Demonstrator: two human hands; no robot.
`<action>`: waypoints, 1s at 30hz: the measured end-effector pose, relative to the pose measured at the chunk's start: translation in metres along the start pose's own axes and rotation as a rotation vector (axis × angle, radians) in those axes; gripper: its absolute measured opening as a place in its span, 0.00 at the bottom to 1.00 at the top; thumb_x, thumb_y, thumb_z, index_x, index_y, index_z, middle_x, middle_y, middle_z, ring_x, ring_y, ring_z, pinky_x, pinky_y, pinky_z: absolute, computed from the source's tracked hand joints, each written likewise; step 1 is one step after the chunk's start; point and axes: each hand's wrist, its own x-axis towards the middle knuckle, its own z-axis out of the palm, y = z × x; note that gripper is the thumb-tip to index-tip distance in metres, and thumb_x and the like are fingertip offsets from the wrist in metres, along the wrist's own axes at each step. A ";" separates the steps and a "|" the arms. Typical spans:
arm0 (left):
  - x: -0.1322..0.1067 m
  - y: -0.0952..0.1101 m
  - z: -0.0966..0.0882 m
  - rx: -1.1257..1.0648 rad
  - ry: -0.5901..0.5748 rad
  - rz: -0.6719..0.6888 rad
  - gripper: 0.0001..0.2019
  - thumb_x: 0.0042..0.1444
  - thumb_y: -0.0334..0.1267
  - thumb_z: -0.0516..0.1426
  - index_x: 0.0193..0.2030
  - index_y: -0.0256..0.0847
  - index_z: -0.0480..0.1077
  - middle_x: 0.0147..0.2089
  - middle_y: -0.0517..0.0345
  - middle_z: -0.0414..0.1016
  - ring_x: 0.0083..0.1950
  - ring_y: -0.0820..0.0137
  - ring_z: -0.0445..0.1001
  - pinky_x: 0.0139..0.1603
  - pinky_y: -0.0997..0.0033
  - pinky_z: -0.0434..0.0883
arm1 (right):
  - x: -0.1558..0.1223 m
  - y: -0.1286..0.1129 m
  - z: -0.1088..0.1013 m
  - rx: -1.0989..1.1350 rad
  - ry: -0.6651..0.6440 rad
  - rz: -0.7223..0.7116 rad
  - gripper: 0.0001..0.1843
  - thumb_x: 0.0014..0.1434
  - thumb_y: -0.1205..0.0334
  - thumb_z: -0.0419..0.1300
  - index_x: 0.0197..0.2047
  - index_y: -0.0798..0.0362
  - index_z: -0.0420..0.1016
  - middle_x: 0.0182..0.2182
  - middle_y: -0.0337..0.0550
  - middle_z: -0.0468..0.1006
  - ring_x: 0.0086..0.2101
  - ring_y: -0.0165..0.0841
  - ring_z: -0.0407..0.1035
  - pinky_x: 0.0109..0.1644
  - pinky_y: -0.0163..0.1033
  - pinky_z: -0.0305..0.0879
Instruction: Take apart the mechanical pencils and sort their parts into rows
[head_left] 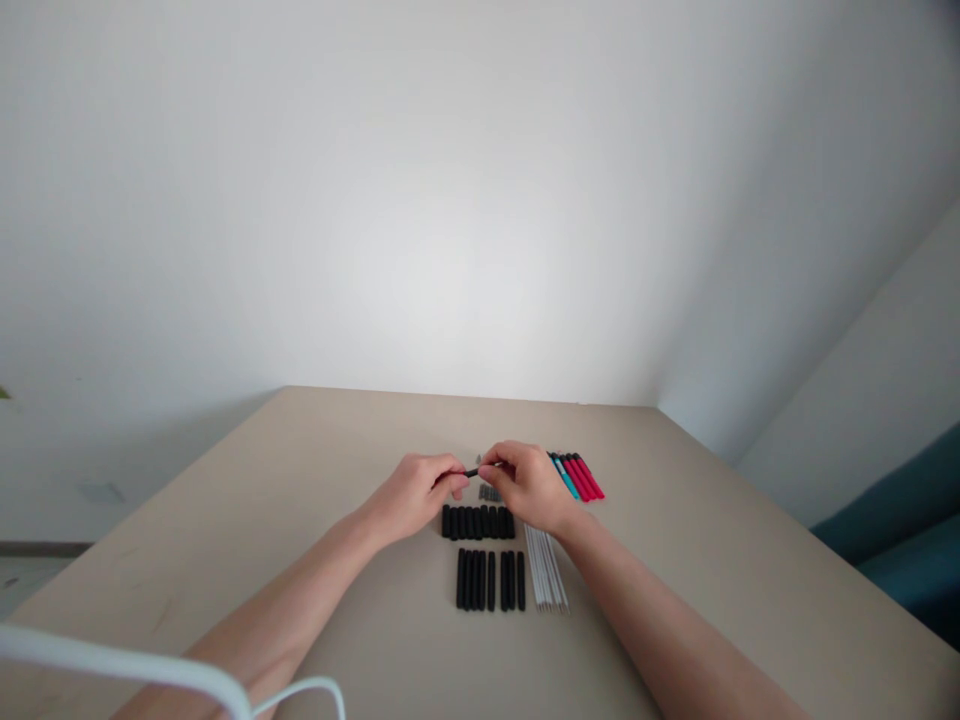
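My left hand (pixel 421 490) and my right hand (pixel 528 484) meet above the table, both with fingers closed. Between their fingertips is a thin black pen part (pixel 472 473), pinched from both ends; most of it is hidden by the fingers. Just below lies a small group of grey pieces (pixel 489 493), partly covered by my right hand. Nearer to me is a row of short black tubes (pixel 478 522), like pen caps. Below that, longer black pen barrels (pixel 491 580) lie side by side. Several white pen refills (pixel 547 570) lie to their right, under my right wrist.
Beyond my right hand lie red and teal pens (pixel 581 476) with black ends. The beige table (pixel 225 520) reaches back to a white wall (pixel 450 200). A blue-green curtain (pixel 900 520) hangs at the right. A blurred white curved frame (pixel 150 668) crosses the lower left.
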 end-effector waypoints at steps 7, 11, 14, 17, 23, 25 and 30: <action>0.001 -0.002 0.001 0.010 0.028 0.021 0.09 0.57 0.39 0.51 0.30 0.40 0.71 0.27 0.61 0.73 0.27 0.74 0.67 0.30 0.76 0.62 | 0.000 0.001 0.001 -0.049 -0.020 0.048 0.20 0.60 0.54 0.52 0.22 0.56 0.73 0.16 0.37 0.69 0.20 0.26 0.59 0.25 0.32 0.50; 0.000 -0.001 0.000 -0.007 -0.001 0.025 0.13 0.59 0.38 0.48 0.28 0.40 0.70 0.26 0.61 0.73 0.26 0.74 0.67 0.31 0.76 0.62 | 0.000 0.001 0.001 -0.017 0.025 -0.006 0.11 0.57 0.60 0.56 0.28 0.55 0.74 0.21 0.38 0.72 0.23 0.27 0.61 0.27 0.31 0.52; 0.000 -0.002 0.001 0.016 0.027 0.028 0.10 0.58 0.38 0.51 0.30 0.41 0.70 0.26 0.62 0.73 0.26 0.74 0.66 0.30 0.76 0.61 | -0.001 0.001 0.001 -0.025 -0.017 0.029 0.17 0.60 0.56 0.53 0.24 0.55 0.72 0.17 0.36 0.68 0.20 0.26 0.58 0.26 0.32 0.50; 0.000 -0.002 0.001 0.009 0.025 0.026 0.08 0.57 0.38 0.53 0.31 0.40 0.70 0.27 0.62 0.73 0.26 0.74 0.66 0.30 0.77 0.61 | 0.000 0.000 0.001 -0.064 -0.032 0.041 0.23 0.61 0.53 0.51 0.19 0.55 0.69 0.14 0.36 0.65 0.19 0.25 0.56 0.25 0.32 0.48; -0.001 0.001 -0.001 0.008 -0.061 0.045 0.16 0.62 0.36 0.45 0.25 0.40 0.67 0.24 0.63 0.72 0.25 0.75 0.67 0.33 0.77 0.62 | 0.001 0.001 0.000 0.006 0.008 -0.018 0.09 0.56 0.62 0.57 0.28 0.54 0.74 0.23 0.38 0.74 0.24 0.26 0.63 0.29 0.31 0.54; -0.002 0.000 -0.001 0.016 -0.071 0.046 0.17 0.62 0.36 0.44 0.25 0.39 0.66 0.23 0.63 0.71 0.24 0.76 0.67 0.33 0.77 0.62 | 0.000 0.000 -0.001 0.028 0.017 -0.019 0.06 0.55 0.63 0.58 0.29 0.54 0.75 0.24 0.38 0.75 0.24 0.26 0.63 0.29 0.31 0.55; -0.001 0.000 0.000 0.016 -0.042 0.056 0.12 0.60 0.36 0.47 0.29 0.40 0.68 0.24 0.63 0.70 0.25 0.75 0.66 0.30 0.77 0.61 | -0.001 0.000 0.001 0.020 -0.043 0.046 0.18 0.60 0.56 0.53 0.24 0.56 0.73 0.17 0.36 0.69 0.20 0.25 0.59 0.25 0.31 0.52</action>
